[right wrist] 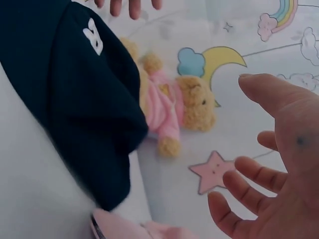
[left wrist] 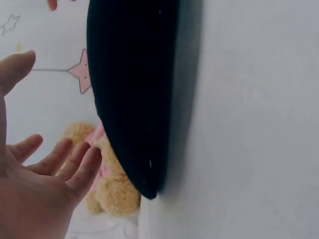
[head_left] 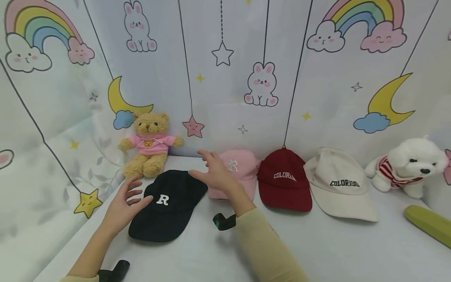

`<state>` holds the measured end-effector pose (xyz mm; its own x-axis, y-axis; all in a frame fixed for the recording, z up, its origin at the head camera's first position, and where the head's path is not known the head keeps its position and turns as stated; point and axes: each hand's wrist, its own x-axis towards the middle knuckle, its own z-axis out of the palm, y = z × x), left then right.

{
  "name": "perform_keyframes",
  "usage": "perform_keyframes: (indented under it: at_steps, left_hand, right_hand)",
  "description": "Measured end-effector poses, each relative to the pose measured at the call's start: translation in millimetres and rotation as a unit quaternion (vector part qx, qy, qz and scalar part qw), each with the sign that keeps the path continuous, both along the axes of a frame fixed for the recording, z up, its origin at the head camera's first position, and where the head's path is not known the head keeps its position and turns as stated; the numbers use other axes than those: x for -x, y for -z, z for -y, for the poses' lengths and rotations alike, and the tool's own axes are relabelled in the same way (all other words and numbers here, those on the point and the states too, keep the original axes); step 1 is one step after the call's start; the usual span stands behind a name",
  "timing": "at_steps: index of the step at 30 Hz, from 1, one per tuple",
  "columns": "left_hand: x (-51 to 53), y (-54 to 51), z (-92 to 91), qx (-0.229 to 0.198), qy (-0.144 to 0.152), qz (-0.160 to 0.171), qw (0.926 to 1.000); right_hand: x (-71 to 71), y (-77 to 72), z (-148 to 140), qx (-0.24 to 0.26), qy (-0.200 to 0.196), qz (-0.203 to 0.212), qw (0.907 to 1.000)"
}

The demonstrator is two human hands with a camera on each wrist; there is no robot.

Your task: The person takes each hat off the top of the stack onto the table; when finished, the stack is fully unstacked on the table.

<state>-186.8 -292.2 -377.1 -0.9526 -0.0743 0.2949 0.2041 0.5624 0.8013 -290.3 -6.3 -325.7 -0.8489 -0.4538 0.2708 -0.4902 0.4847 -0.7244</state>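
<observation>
A dark baseball cap (head_left: 169, 219) with a white letter R lies on the white table, its brim toward me. My left hand (head_left: 128, 201) is at the cap's left side, fingers spread and holding nothing. In the left wrist view, the left hand (left wrist: 45, 184) has its palm and loosely bent fingers beside the dark cap (left wrist: 134, 89). My right hand (head_left: 215, 172) hovers by the cap's right rear, thumb apart from the fingers. The right wrist view shows the right hand (right wrist: 269, 169) open, apart from the cap (right wrist: 94, 99).
A pink cap (head_left: 248, 184), a dark red cap (head_left: 285, 196) and a cream cap (head_left: 338, 199) line the back. A teddy bear (head_left: 151, 145) sits behind the dark cap. At right are a white plush dog (head_left: 405, 164) and a green object (head_left: 428, 225). A patterned curtain (head_left: 232, 23) hangs behind.
</observation>
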Motion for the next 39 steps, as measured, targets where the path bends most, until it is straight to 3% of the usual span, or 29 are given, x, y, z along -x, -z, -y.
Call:
perform_keyframes:
  at_steps: [7,16,39]
  left_hand:
    - [0.5,7.4,13.6,0.021,-0.006,0.047,0.9987]
    - [2.4,16.7,18.4,0.032,0.0,0.102,0.9943]
    - [2.5,22.0,21.8,0.05,0.01,0.115,0.9921]
  right_hand:
    - [-1.7,18.2,22,0.011,-0.003,0.01,0.9999]
    - [-7.7,33.8,34,0.009,-0.001,0.046,0.9989]
    - [-12.9,46.2,47,-0.064,-0.009,0.071,0.9954]
